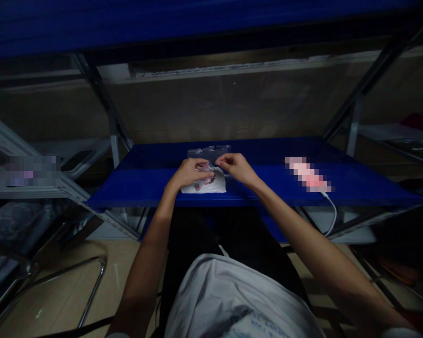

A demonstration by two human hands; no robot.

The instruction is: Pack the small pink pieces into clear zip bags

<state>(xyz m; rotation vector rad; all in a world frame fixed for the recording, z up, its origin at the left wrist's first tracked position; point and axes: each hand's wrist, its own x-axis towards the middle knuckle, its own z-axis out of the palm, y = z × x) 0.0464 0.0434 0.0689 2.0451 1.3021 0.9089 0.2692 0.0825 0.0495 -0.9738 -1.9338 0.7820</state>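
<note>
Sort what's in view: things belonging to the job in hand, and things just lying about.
In hand, judging by nearness:
small reddish-patterned item, at the left hand
white sheet, beneath it
clear plastic bag, probably

Lying about, apparently:
blurred pink object
white cable
dark flat object, left shelf

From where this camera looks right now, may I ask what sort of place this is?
It is probably a simple indoor work area, perhaps a workshop or storeroom. A blue shelf serves as worktop, angled metal supports stand around it, and a tubular metal leg rests on a pale floor.
</note>
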